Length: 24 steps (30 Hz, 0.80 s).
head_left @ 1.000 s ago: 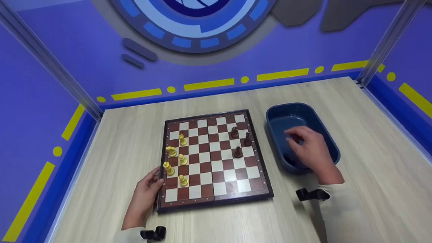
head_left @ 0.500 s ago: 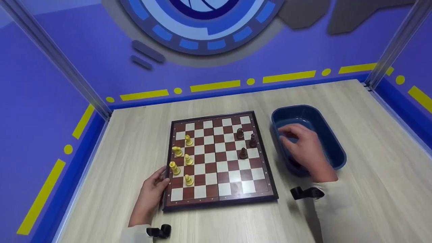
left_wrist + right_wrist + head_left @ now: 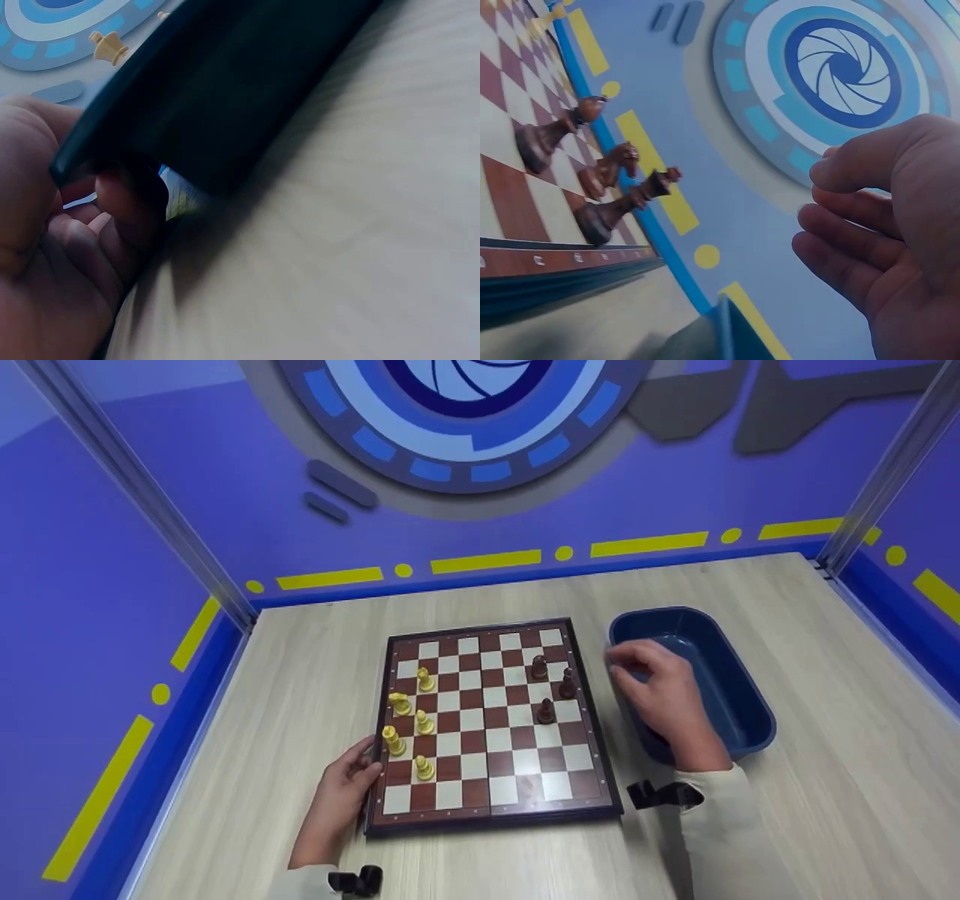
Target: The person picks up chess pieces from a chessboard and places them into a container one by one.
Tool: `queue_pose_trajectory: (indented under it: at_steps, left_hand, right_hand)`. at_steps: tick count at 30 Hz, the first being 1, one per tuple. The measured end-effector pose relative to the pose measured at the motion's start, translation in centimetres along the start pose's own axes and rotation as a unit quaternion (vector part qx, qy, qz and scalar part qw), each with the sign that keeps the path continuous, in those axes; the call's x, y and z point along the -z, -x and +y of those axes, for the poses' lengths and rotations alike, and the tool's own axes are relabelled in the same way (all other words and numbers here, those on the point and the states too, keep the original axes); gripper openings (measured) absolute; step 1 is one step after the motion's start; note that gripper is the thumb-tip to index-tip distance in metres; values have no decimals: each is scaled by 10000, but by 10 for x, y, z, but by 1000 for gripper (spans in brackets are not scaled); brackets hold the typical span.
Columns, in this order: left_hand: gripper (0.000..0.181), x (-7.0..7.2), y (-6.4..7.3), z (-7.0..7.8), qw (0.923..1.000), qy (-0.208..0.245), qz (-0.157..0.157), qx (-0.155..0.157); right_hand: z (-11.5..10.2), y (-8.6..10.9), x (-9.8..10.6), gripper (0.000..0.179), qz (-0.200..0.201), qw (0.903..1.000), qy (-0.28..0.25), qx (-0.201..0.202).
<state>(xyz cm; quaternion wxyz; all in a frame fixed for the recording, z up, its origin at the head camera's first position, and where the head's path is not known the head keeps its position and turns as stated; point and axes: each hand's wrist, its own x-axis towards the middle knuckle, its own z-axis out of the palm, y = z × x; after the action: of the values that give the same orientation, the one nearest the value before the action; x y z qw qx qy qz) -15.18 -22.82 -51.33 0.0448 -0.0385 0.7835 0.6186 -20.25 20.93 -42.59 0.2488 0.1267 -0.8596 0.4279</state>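
Note:
A brown-and-white chessboard lies on the table. My left hand grips its left edge; in the left wrist view, fingers curl below the board's dark rim. Several yellow chess pieces stand on the left side, among them a knight and a pawn. Toward the right edge are three dark pieces: a knight, a taller piece and a pawn. My right hand hovers over the left rim of a blue bin, fingers loosely bent, with nothing visible between them.
The deep blue plastic bin stands right of the board, its near left part hidden by my right hand. Blue-purple printed panels wall in the wooden table at the back and sides.
My right hand has moved left, from above the bin's inside to its left rim. The left hand stays at the board's edge. The head view has shifted slightly; the pieces stand as before.

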Motion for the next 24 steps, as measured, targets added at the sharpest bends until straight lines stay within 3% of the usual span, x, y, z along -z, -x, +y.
queue_pose_trajectory:
  at_steps: [16,24]
  left_hand:
    - [49,-2,1,0,9991,-398,63,119]
    - [50,0,-1,2,9991,-377,113,138]
  right_hand:
    - [-6,10,-21,19,-484,9984,251,125]
    - [-8,9,-31,21,-725,9973,79,70]
